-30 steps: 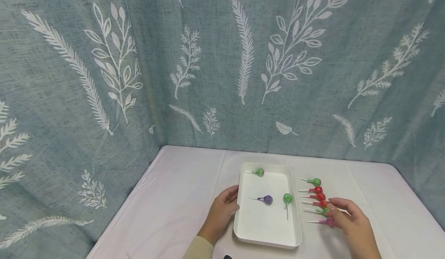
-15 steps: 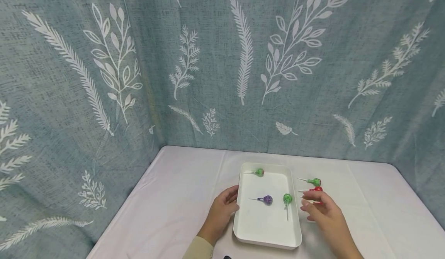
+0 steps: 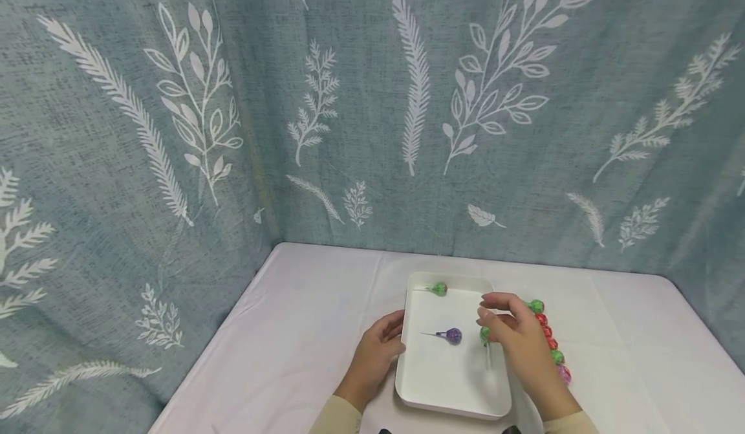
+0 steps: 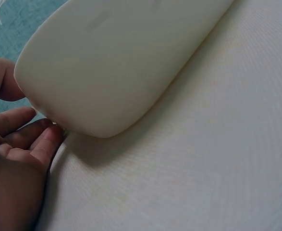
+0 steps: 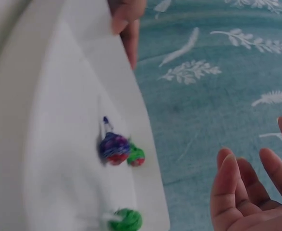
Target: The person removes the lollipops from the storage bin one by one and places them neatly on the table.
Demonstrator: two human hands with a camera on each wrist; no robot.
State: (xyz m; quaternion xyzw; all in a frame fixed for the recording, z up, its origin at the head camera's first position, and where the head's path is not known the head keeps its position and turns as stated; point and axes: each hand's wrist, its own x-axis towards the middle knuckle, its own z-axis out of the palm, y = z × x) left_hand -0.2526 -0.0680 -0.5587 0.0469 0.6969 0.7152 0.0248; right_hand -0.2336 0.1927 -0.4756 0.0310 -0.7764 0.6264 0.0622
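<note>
A white rectangular tray [image 3: 436,379] stands on the table with lollipops inside. My left hand [image 3: 372,359] holds its left wall, and the left wrist view shows fingertips against the tray's rounded edge. Inside lie a purple-wrapped lollipop [image 3: 454,336], a green lollipop [image 3: 439,289] at the far end and another green lollipop [image 3: 485,336] by the right wall. My right hand [image 3: 520,343] hovers above the right wall, partly covering that nearer green lollipop. Its fingers are loosely bent with nothing between them, as the right wrist view [image 5: 251,192] confirms.
To the tray's right, several red, green and pink lollipops [image 3: 551,343] lie in a row, their sticks hidden behind my right hand and forearm. White cloth [image 3: 302,330] covers the table. A blue-green leaf-patterned curtain [image 3: 361,130] hangs behind and at the sides.
My right hand has moved left from the lollipop row to above the tray's right side, carrying nothing visible. The left hand stays on the tray. The head view has shifted slightly.
</note>
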